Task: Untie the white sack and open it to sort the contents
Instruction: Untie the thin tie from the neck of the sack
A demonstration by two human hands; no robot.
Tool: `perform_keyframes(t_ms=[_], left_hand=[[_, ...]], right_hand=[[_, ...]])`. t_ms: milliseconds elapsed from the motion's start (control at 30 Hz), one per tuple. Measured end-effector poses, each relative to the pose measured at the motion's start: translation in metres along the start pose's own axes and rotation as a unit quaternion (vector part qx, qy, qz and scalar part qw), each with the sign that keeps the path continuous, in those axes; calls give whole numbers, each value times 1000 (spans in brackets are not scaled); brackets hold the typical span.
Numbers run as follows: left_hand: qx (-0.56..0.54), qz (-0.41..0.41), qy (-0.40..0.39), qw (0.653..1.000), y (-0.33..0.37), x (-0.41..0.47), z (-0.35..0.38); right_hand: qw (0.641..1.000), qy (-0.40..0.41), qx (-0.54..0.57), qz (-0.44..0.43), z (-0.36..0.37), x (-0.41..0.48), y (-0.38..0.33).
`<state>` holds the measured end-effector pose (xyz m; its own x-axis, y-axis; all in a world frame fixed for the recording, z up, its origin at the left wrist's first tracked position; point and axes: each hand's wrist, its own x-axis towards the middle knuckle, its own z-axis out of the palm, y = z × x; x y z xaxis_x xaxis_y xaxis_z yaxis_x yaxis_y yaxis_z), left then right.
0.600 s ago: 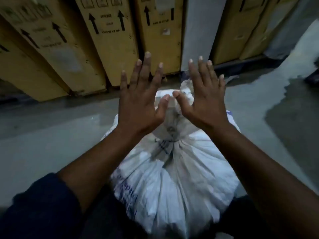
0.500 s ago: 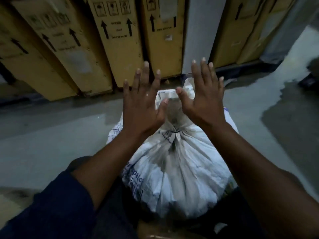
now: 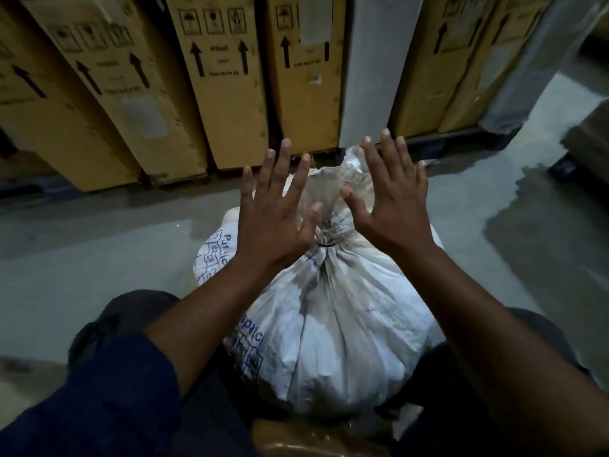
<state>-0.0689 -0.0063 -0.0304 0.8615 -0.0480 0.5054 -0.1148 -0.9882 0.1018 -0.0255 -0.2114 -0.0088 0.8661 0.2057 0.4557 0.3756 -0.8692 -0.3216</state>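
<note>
A bulging white woven sack [image 3: 336,324] with blue print stands on the floor between my knees. Its neck is gathered and bound by a thin dark tie [image 3: 324,245], and the loose top flap [image 3: 342,179] sticks up beyond it. My left hand [image 3: 275,219] hovers above the sack's left shoulder, palm down, fingers spread, holding nothing. My right hand [image 3: 392,206] is held the same way over the right side of the neck. The two thumbs point toward each other above the tie without touching it.
Tall yellow cardboard cartons [image 3: 224,80] with black arrows lean in a row against the back, with a white panel [image 3: 369,67] among them. The grey floor [image 3: 99,258] surrounds the sack and shows a dark wet patch [image 3: 553,245] at right. A brown box edge [image 3: 313,440] lies under the sack.
Both hands have drawn slightly apart, so the thumbs no longer nearly touch. The view has tilted up a little, and more of the sack's neck and tie now shows.
</note>
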Motion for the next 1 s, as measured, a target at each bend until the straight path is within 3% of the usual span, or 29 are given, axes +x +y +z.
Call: perform_keyframes(t_ms=[267,433,600,700,833,1000], left_hand=[[-52,13,-33,998,-11,27,68],[-85,-2,-39,996,-15,28,73],[-129,-33,-13,991,-20,36,58],[-133,-31,-7,991,-24,37,48],[-146,35,-10,989,-21,33,36],[-102,71,-80,989,-20,24,56]], right_hand=[[996,-44,77,-7,65,36,47],[979,-118,164,10,90,35,52],[964,-195,173,-49,96,15,35],[951,-233,138,-150,92,0,7],[904,-285,96,-302,91,-32,-29],[850,-412,43,-325,96,-73,-49]])
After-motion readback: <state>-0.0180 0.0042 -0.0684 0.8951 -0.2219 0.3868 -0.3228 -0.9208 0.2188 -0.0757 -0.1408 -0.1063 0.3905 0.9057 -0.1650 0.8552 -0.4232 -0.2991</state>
